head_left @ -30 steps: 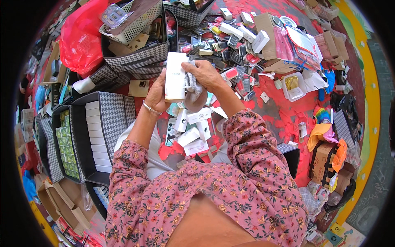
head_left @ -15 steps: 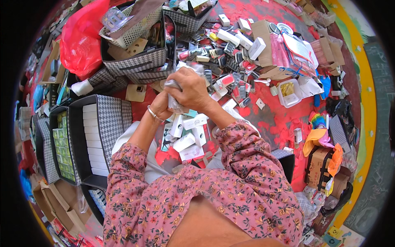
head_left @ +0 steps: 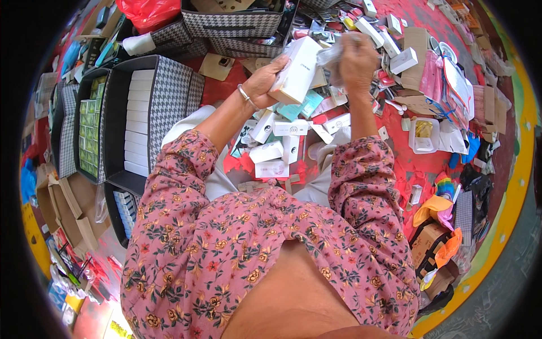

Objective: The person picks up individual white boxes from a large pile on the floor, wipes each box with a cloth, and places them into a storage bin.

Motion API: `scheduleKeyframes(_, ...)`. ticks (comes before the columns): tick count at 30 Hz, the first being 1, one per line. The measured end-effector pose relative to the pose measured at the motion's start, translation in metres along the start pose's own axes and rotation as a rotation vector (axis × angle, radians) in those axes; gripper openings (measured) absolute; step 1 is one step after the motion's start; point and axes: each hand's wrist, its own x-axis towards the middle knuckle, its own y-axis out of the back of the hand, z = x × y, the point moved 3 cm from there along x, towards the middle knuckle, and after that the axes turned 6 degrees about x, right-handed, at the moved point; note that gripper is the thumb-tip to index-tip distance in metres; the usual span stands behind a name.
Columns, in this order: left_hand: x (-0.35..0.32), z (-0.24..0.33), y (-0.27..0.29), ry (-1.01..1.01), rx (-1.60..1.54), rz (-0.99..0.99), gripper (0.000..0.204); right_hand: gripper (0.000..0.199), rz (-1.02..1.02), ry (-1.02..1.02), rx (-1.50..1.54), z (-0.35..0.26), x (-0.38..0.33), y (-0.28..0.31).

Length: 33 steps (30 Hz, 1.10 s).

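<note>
My left hand (head_left: 262, 85), with a bracelet at the wrist, grips a white rectangular box (head_left: 298, 70) by its left side and tilts it. Beside the box's right edge is my right hand (head_left: 359, 66), smeared by motion, its fingers closed on a crumpled greyish cloth (head_left: 331, 57). Whether the cloth touches the box I cannot tell. Below the held box lie several small white boxes (head_left: 291, 129) and a teal packet (head_left: 302, 106), loosely heaped between my legs.
On the left, a houndstooth bin (head_left: 175, 85) holds stacked white boxes; another holds green packs (head_left: 90, 135). Small cases and boxes (head_left: 389, 44) litter the red floor ahead. A cardboard carton (head_left: 416, 51) and a white tub (head_left: 420, 146) stand at right.
The white box now shows in my left hand, which has left the crumpled cloth. My right hand has moved right with the cloth. The view has shifted, so the surroundings sit higher.
</note>
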Motion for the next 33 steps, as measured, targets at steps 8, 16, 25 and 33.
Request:
scheduleKeyframes(8, 0.004, 0.026, 0.01, -0.348, 0.346, 0.361, 0.042, 0.02, -0.567, -0.415, 0.346, -0.031, -0.052, -0.027)
scheduleKeyframes(16, -0.01, 0.031, -0.008, -0.329, 0.439, 0.35, 0.066, 0.056, -0.708, -0.653, 0.413, -0.006, -0.062, -0.042)
scheduleKeyframes(25, -0.018, 0.058, -0.012, -0.207, 0.173, -0.021, 0.056, 0.038, -0.751, -0.798, 0.757, -0.01, -0.036, 0.003)
scheduleKeyframes(33, -0.021, 0.059, -0.009, -0.085, 0.717, -0.157, 0.051, 0.049, -1.147, -0.476, 0.375, -0.015, -0.024, 0.007)
